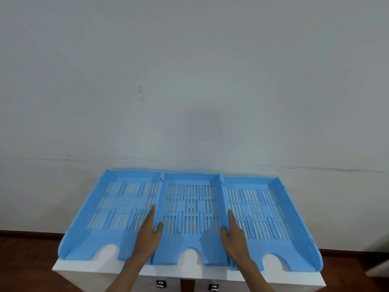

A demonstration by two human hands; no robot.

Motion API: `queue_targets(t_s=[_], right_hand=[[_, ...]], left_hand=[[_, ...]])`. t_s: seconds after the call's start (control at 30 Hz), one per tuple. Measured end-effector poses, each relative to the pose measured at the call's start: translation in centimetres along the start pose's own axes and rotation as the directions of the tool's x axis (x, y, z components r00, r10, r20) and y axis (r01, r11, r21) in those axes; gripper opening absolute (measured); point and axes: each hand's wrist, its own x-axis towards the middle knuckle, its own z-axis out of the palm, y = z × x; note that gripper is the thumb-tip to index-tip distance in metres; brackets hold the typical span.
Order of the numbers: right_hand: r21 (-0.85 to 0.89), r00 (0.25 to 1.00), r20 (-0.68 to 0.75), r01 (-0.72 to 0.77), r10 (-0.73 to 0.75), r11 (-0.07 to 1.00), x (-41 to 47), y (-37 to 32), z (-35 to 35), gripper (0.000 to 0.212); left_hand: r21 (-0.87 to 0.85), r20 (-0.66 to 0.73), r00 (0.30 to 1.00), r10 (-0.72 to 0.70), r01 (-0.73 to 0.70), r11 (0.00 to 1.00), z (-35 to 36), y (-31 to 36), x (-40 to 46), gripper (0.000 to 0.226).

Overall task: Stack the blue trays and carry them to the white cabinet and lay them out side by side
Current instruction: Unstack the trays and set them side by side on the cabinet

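Three light blue slotted trays lie side by side on top of the white cabinet [147, 270]: a left tray [109, 207], a middle tray [190, 234] and a right tray [273, 209]. My left hand [150, 232] grips the middle tray's left wall, thumb inside that tray, fingers lying in the left tray. Over the middle tray's right wall sits my right hand [233, 232], thumb inside, fingers resting in the right tray. The trays touch one another along their side walls.
A plain grey-white wall [189, 81] stands right behind the cabinet. Dark red-brown floor [27, 256] shows to the left and right. Two small dark labels [161, 283] sit on the cabinet's front below the trays.
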Motion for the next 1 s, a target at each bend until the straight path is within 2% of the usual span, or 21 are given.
queue_targets(t_s=[0.2,0.4,0.53,0.63,0.73,0.83,1.0], right_hand=[[-0.047,1.000,0.012,0.020,-0.019,0.999,-0.2,0.3,0.1,0.075],[-0.193,0.989,0.079,0.136,-0.123,0.972,0.1,0.7,0.1,0.089],[-0.454,0.955,0.025,0.273,-0.295,0.848,-0.3,0.8,0.8,0.083],[-0.552,0.950,0.068,0.290,-0.304,0.782,-0.1,1.4,0.9,0.084],[-0.576,0.941,0.130,0.329,-0.313,0.749,0.3,1.6,0.5,0.087],[-0.573,0.929,0.186,0.366,-0.319,0.733,0.5,1.8,0.0,0.089],[-0.482,0.937,0.135,0.347,-0.323,0.804,-0.1,1.8,-0.4,0.091]], left_hand=[[0.109,-0.025,1.000,0.015,-0.012,0.994,0.5,0.1,-0.1,0.077],[0.232,-0.049,0.997,0.053,-0.040,0.972,0.4,0.0,0.7,0.078],[0.387,0.026,0.997,0.074,-0.078,0.919,0.1,-0.7,1.4,0.088],[0.532,0.071,0.992,0.106,-0.127,0.837,-0.3,-1.3,1.7,0.100],[0.617,0.099,0.989,0.108,-0.146,0.774,-0.4,-1.5,2.0,0.107],[0.626,0.115,0.988,0.099,-0.150,0.765,-0.4,-1.1,2.3,0.106],[0.564,0.168,0.965,0.200,-0.260,0.784,-0.7,-1.8,1.6,0.099]])
